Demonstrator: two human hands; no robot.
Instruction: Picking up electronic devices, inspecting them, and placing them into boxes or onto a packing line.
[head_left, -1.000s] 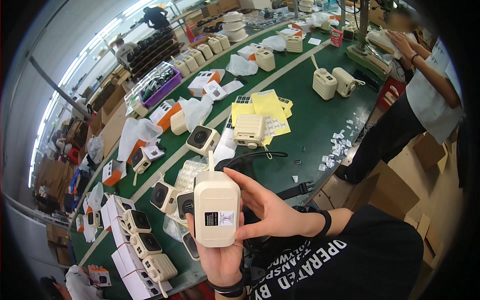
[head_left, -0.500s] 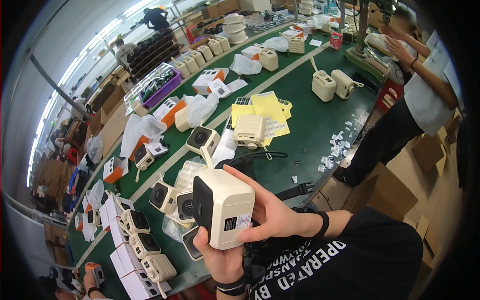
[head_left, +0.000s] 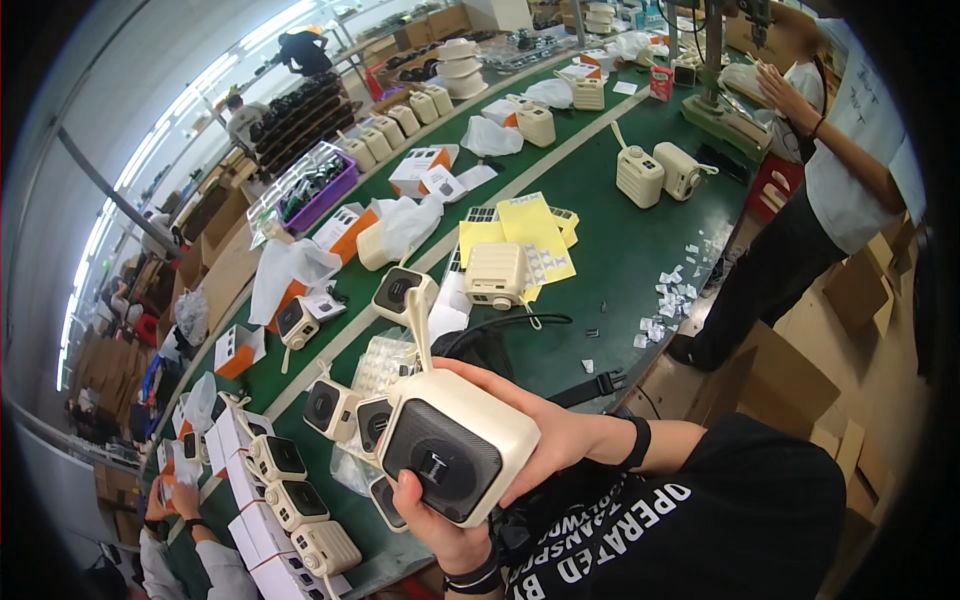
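A cream portable speaker (head_left: 445,460) with a dark mesh front and a strap loop on top is held up before me, its grille side facing me. My left hand (head_left: 445,530) grips its lower left corner, the thumb lying on the front. My right hand (head_left: 560,435) is wrapped round its right side and back, so most of its fingers are hidden. Just behind it on the green table lie more cream speakers (head_left: 331,406), beside a clear bubbled plastic sheet (head_left: 384,362).
White boxes (head_left: 262,540) carrying several speakers stand at the left. Ahead lie yellow sticker sheets (head_left: 537,225), with a speaker (head_left: 495,275) on them. Paper scraps (head_left: 655,330) and a black strap (head_left: 590,388) lie to the right. Co-workers' hands show at lower left and upper right.
The speaker in my hands has turned: its dark front now faces me, where its labelled side showed before. A co-worker's hands have come further into view at lower left.
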